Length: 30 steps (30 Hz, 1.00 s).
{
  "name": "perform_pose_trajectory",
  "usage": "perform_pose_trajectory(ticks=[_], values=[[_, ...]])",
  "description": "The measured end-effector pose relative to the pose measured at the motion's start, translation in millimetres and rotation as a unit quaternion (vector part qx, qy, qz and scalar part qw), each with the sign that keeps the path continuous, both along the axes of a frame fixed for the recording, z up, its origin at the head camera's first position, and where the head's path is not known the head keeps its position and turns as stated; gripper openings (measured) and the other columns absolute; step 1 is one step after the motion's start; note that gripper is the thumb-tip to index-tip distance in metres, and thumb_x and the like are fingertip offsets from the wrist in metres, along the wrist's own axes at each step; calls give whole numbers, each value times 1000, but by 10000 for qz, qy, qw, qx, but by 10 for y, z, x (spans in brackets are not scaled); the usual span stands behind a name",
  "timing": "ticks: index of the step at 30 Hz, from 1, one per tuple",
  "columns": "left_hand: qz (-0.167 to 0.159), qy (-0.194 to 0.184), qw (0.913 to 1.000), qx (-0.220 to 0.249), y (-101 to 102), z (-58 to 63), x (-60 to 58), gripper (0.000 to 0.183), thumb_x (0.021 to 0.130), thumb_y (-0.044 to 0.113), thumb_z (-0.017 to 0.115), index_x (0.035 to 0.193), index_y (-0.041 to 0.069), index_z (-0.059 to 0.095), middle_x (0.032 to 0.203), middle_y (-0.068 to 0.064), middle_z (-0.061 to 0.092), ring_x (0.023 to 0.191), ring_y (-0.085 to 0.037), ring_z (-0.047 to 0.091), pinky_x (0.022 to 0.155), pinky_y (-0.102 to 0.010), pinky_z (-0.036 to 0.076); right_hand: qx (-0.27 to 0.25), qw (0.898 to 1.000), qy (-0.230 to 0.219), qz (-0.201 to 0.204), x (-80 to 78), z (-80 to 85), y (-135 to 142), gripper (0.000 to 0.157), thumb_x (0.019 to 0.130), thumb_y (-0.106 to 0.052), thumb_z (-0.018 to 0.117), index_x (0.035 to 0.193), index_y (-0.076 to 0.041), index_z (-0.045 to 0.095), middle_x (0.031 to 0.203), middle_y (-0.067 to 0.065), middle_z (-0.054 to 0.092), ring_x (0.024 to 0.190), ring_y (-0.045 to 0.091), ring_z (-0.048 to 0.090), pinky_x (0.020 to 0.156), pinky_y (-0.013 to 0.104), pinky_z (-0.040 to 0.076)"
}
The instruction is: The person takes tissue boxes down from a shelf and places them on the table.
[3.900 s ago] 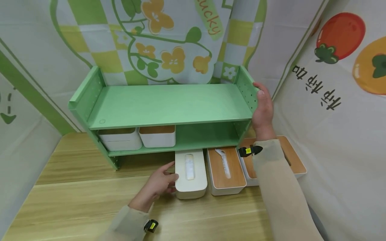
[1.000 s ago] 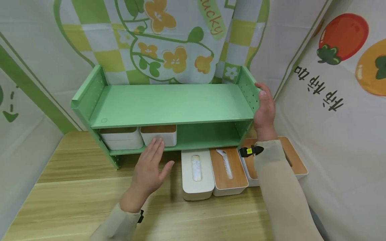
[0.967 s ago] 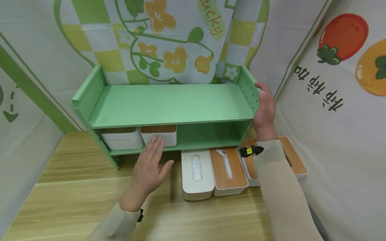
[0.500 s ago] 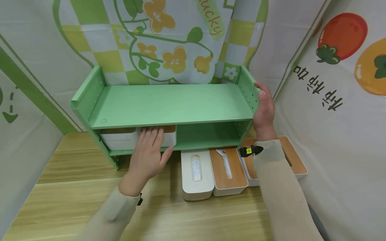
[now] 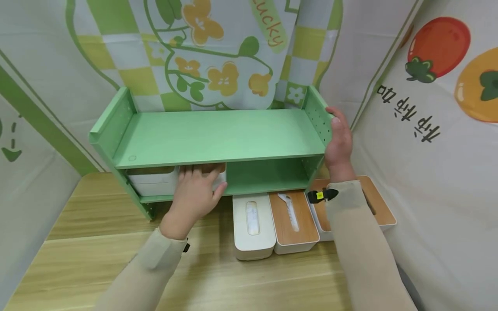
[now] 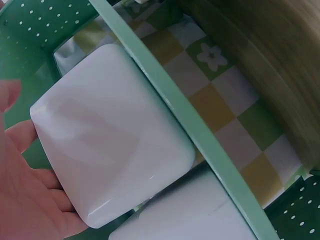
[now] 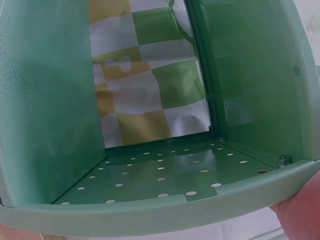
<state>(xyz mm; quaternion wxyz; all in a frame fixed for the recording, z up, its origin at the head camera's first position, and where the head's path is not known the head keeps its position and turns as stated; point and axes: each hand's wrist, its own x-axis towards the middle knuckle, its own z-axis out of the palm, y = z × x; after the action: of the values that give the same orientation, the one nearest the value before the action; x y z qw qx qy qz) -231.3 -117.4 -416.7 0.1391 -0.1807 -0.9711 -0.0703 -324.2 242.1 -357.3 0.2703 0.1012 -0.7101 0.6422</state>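
In the head view, my left hand (image 5: pixel 196 192) reaches into the lower level of a green shelf (image 5: pixel 218 136), fingers over the wooden lid of a white box (image 5: pixel 219 178). The left wrist view shows the fingers along one edge of this box's white front (image 6: pixel 115 135), the thumb held away from it. What the fingertips do on the lid is partly hidden. My right hand (image 5: pixel 339 149) grips the shelf's right side panel (image 5: pixel 317 119) near its top edge; only part of that hand shows in the right wrist view. Another white box (image 5: pixel 155 181) stands to the left on the same level.
On the wooden table (image 5: pixel 116 259), below the shelf's front, stand a cream tissue box (image 5: pixel 243 239) and a wood-lidded tissue box (image 5: pixel 288 229) side by side. Wood-lidded white boxes (image 5: pixel 377 203) lie partly behind my right forearm. A patterned cloth (image 5: pixel 221 52) hangs behind the shelf.
My left hand has left the cream tissue box, which now sits farther right beside the wood-lidded one. It has moved up to the shelf box and over its lid. My right hand stays put.
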Motion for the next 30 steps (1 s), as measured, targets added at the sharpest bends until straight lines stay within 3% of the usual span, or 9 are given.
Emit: perform_pose_trajectory(ticks=[4, 11, 21, 30], values=[[-51, 291, 9996, -12, 5, 16, 21, 47, 100, 47, 54, 136, 17, 62, 79, -19, 57, 77, -40, 53, 70, -53, 40, -15, 10000, -65, 18, -1, 11, -3, 42, 105, -43, 36, 137, -27, 58, 131, 10, 52, 93, 24, 50, 71, 33, 44], [-64, 469, 9989, 36, 24, 97, 124, 44, 97, 42, 59, 132, 16, 65, 91, -24, 59, 85, -42, 52, 76, -54, 39, -28, 10000, -59, 53, -1, 19, -3, 42, 105, -43, 37, 137, -27, 58, 130, 10, 52, 92, 25, 50, 69, 33, 44], [205, -327, 9991, -152, 81, 151, 25, 54, 102, 54, 46, 145, 21, 55, 88, -23, 59, 83, -43, 55, 73, -54, 41, -19, 10000, -66, -50, 21, 24, -2, 42, 104, -43, 36, 137, -28, 59, 129, 10, 52, 92, 23, 50, 70, 33, 43], [106, -111, 9998, 153, 74, 150, 169, 49, 101, 49, 52, 139, 20, 60, 100, -29, 58, 91, -45, 50, 83, -56, 37, -73, 9998, -177, 67, 15, 10, -4, 43, 104, -45, 37, 138, -27, 58, 128, 11, 51, 93, 25, 51, 69, 34, 45]])
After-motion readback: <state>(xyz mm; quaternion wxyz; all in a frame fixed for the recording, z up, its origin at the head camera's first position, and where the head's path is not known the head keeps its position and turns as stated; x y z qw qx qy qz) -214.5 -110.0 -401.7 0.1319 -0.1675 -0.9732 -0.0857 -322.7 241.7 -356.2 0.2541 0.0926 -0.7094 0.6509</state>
